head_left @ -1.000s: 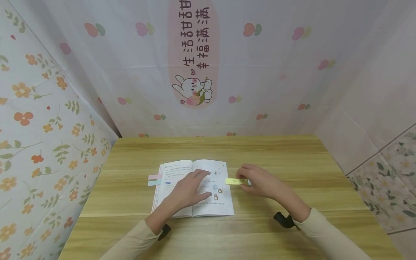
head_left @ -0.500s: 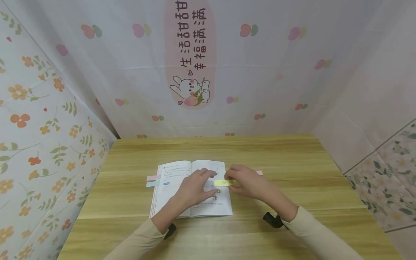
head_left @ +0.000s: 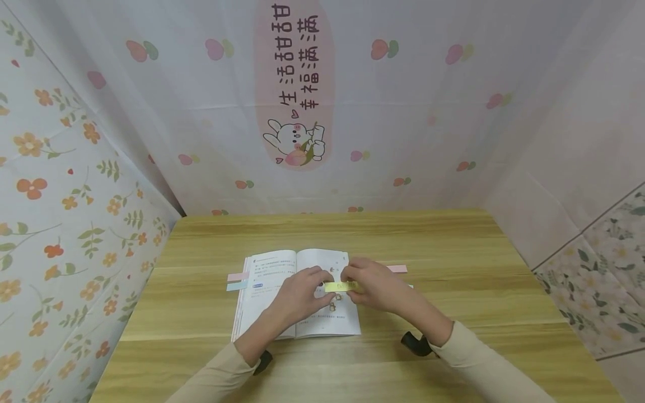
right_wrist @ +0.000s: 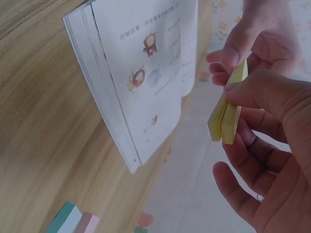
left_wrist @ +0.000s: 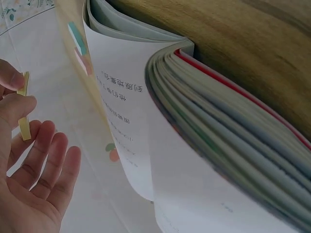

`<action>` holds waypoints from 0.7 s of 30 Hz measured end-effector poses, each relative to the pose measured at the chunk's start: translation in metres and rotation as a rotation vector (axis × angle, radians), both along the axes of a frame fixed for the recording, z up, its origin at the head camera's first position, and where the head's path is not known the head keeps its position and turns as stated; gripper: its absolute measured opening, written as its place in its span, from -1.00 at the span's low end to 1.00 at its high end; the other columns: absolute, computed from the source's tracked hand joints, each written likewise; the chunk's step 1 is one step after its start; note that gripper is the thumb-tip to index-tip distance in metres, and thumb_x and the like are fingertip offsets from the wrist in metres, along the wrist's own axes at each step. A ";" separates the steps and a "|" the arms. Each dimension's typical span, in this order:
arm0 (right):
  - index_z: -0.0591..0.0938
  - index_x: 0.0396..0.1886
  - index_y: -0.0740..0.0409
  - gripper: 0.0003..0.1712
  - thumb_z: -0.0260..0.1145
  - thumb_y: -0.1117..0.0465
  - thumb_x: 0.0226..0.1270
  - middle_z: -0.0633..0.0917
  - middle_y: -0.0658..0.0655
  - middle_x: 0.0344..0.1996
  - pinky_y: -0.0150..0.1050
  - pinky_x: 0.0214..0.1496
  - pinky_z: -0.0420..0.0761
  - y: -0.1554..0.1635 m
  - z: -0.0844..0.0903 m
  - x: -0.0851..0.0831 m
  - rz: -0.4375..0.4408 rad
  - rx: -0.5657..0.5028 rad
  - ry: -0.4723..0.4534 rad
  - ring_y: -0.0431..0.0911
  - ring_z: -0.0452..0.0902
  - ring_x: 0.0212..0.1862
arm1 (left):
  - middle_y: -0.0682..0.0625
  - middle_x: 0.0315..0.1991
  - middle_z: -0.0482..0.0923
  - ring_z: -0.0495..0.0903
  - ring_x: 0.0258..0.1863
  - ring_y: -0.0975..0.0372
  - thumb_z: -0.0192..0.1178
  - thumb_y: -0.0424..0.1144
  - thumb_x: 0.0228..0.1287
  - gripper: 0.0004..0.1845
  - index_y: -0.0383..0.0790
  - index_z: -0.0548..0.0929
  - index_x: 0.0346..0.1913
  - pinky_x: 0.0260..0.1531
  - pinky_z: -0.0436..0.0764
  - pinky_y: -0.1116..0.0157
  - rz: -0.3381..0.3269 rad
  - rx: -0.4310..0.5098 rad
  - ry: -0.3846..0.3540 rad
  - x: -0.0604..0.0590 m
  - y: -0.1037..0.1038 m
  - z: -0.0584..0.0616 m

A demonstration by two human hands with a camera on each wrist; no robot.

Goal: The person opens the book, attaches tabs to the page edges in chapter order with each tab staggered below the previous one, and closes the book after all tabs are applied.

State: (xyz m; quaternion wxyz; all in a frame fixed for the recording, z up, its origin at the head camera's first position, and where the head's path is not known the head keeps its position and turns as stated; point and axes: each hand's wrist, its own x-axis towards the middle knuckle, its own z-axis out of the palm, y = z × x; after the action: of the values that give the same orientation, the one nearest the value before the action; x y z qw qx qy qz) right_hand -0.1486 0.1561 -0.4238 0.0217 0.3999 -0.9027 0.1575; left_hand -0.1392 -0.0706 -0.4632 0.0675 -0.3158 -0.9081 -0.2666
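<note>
My right hand (head_left: 375,284) pinches a narrow yellow sticky-note pad (head_left: 335,287) over the right page of an open book (head_left: 274,305). In the right wrist view the yellow pad (right_wrist: 224,126) is split into leaves at its near end, with my right thumb (right_wrist: 252,92) across it. My left hand (head_left: 297,294) has its thumb and index finger on either side of the pad's left end, seeming to pinch it. The left hand's other fingers (left_wrist: 58,155) are spread and slightly bent in the left wrist view.
Pink (head_left: 238,276) and blue (head_left: 237,286) sticky strips jut out at the book's left edge. A pink strip (head_left: 398,268) lies on the wooden table (head_left: 453,240) behind my right hand. Patterned cloth (head_left: 403,112) hangs behind the table.
My right hand has moved left with the yellow pad, from beyond the book's right edge to over the page. The left thumb and index finger are now at the pad's end.
</note>
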 end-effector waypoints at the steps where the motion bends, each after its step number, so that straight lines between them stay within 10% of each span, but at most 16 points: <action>1: 0.67 -0.22 0.10 -0.74 0.55 0.30 0.12 0.56 -0.04 -0.31 -0.32 -0.31 0.52 -0.001 0.000 0.000 0.001 -0.001 0.004 -0.19 0.40 -0.34 | 0.18 -0.22 0.62 0.58 -0.26 0.34 0.49 -0.15 0.20 -0.75 -0.03 0.70 -0.09 -0.32 0.60 0.39 -0.002 0.002 0.004 0.000 0.000 0.000; 21: 0.68 -0.23 0.07 -0.74 0.57 0.28 0.10 0.57 -0.04 -0.31 -0.33 -0.34 0.53 -0.003 -0.009 0.002 -0.024 0.010 0.054 -0.19 0.41 -0.35 | 0.18 -0.25 0.62 0.56 -0.31 0.34 0.48 -0.16 0.22 -0.80 -0.03 0.71 -0.14 -0.36 0.58 0.41 -0.005 0.003 0.012 -0.001 -0.003 -0.003</action>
State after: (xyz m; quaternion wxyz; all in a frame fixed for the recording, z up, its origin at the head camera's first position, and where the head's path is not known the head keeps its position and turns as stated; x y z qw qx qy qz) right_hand -0.1469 0.1533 -0.4329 0.0459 0.3932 -0.9073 0.1416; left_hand -0.1404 -0.0740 -0.4659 0.0730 -0.3194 -0.9065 -0.2663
